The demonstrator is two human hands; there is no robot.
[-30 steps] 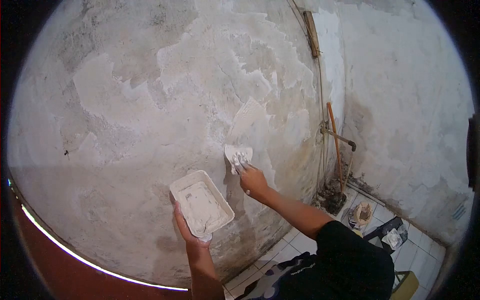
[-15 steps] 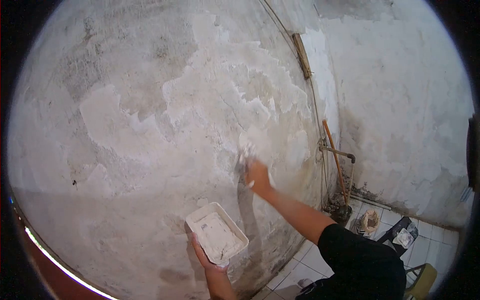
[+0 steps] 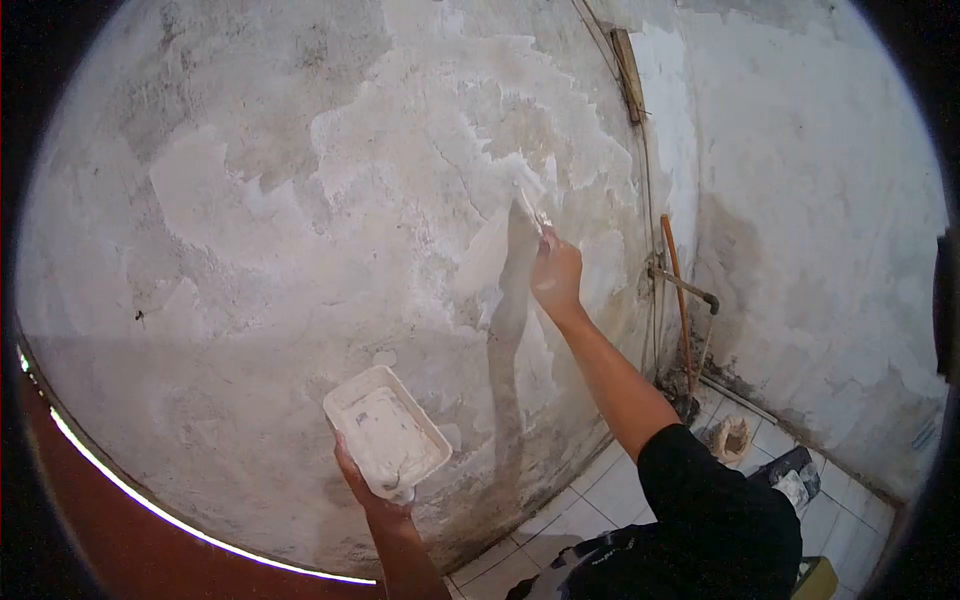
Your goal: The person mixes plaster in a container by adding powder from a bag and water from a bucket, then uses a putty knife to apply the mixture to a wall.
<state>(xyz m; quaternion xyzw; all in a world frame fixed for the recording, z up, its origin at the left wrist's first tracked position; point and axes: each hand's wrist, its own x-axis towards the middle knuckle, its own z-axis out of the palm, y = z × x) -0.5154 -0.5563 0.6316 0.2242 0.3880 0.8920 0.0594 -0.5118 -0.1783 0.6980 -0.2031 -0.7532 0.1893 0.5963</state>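
My left hand supports a cream rectangular tray from beneath, fingers wrapped around its lower left side. Smooth off-white putty covers the tray's bottom. Higher and to the right, my right hand grips a putty knife, seen nearly edge-on. Its blade is against or very close to the wall, at the edge of a pale patch of putty. My right fingers partly hide the knife's handle.
A wooden piece and cables run down near the corner. Below stand a pipe and an orange pole. On the tiled floor lie an open bag and a dark object with white material.
My right hand has moved up and to the right along the wall with the putty knife. The tray and my left hand appear lower and further left as the view has shifted.
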